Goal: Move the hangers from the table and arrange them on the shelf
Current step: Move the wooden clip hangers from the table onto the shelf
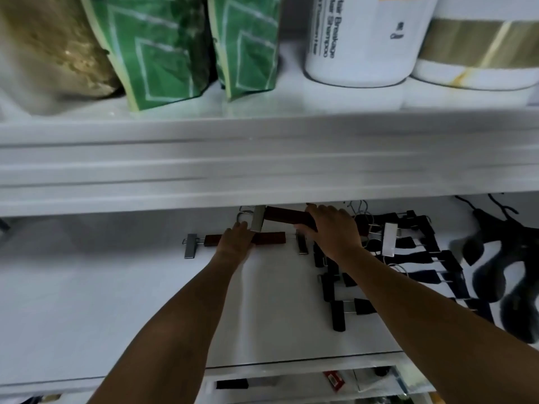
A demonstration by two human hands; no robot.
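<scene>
Head view has us reaching both bare arms deep into the white shelf (116, 287): our left hand (237, 240) lies palm-down, fingers fairly straight, across the flat red-brown hanger (271, 238), while our right hand (335, 228) curls round the second red-brown hanger (287, 218), held tilted just above it. Both hangers are short wooden bars with metal clips at the ends. Close overhead runs the upper board (262, 170), black hangers (408, 258) crowd the right side, and bare shelf lies open to our left.
</scene>
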